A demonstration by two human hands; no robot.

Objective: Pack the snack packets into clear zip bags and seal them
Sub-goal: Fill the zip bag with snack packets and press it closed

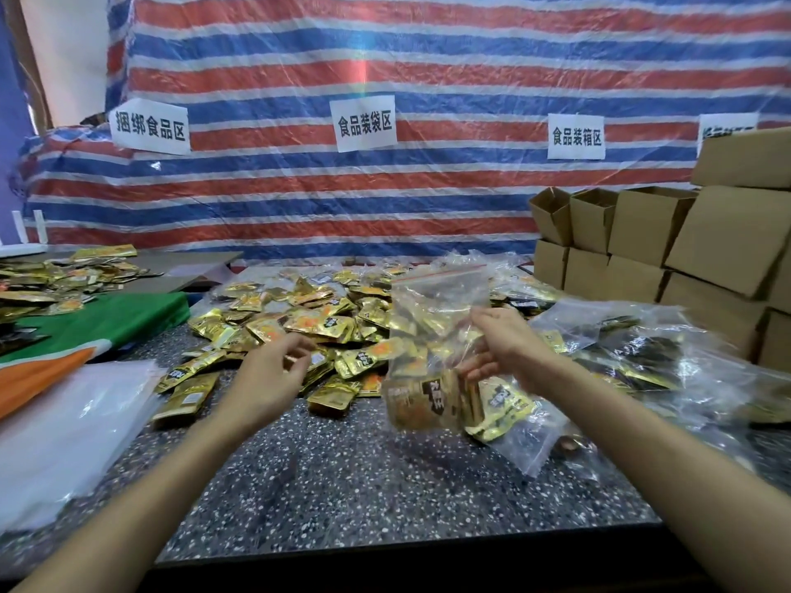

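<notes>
Backdrop: a red, white and blue striped tarp (428, 57) under clear film fills the far wall in my feed. Four paper signs (365, 124) are fixed to it; the rightmost is half hidden behind cartons.

Surface: a dark speckled stone bench (364, 485), its near edge cut off by the frame.

Right side: stacked cardboard boxes (685, 250), several open-topped, running out of view.

Left side: a green and orange cloth (85, 327), with a pile of empty clear bags (64, 430) lying just in front of it. A second heap of packets (55, 280) sits behind, partly cropped.

Centre: the main heap of gold snack packets (299, 318), print too small for me to read.

Right of centre: filled bags (642, 348) lying overlapped; I cannot count them through the glare.

Zip bag (432, 327): held upright above the bench, between heap and filled bags, red zip strip on top, a few packets in its bottom. I cannot tell whether its mouth is sealed.

Right hand (501, 348): fingers curled round the bag's side, gripping it.

Left hand (269, 374): over the heap's near edge, fingers loosely bent and blurred; I cannot tell if it holds a packet.
</notes>
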